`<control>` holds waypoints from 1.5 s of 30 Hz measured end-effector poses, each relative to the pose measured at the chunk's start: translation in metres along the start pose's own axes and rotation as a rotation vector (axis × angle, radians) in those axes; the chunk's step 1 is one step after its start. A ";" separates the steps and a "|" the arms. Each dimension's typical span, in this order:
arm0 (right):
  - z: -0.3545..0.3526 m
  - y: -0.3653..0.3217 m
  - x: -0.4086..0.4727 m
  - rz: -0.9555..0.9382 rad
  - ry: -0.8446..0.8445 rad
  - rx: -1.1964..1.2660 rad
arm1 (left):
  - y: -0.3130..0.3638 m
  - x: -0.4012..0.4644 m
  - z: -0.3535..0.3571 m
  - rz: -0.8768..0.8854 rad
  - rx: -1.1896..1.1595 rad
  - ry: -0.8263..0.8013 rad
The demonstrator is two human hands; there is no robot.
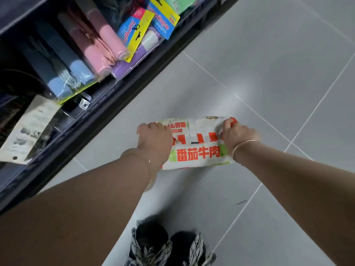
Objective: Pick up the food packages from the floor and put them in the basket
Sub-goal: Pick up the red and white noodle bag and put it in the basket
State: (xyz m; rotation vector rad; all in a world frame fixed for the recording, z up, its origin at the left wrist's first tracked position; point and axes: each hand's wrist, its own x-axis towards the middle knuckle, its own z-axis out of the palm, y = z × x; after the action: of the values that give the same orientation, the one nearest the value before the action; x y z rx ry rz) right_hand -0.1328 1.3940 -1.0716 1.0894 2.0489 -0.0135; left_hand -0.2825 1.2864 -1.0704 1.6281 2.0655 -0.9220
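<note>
White food packages (197, 156) with large red-orange characters and green patches lie stacked on the grey tiled floor. At least two packs show, one above the other. My left hand (155, 138) grips the stack's left end with fingers curled over the far edge. My right hand (237, 134) grips the right end near a red corner. Both arms reach down from the bottom of the view. No basket is in view.
A dark store shelf (107, 104) runs diagonally along the left, holding rolled pink, blue and purple mats and jump rope packs (148, 25). A paper tag (28, 129) hangs from its edge. My two shoes (167, 248) stand below the packages. Grey floor tiles (278, 73) extend right.
</note>
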 end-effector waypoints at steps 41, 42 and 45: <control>-0.344 -0.118 -0.643 -0.966 0.578 -0.832 | -0.256 -0.736 -0.074 -0.237 -0.178 -0.124; -0.343 -0.134 -0.675 -0.983 0.610 -0.834 | -0.260 -0.774 -0.061 -0.273 -0.194 -0.114; -0.342 -0.168 -0.758 -1.005 0.668 -0.823 | -0.272 -0.870 -0.038 -0.346 -0.239 -0.082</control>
State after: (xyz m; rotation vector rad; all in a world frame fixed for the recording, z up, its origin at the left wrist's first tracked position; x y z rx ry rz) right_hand -0.2351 0.8836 -0.4014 -0.5547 2.5703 0.6911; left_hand -0.2966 0.6478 -0.4185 1.1170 2.3385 -0.7917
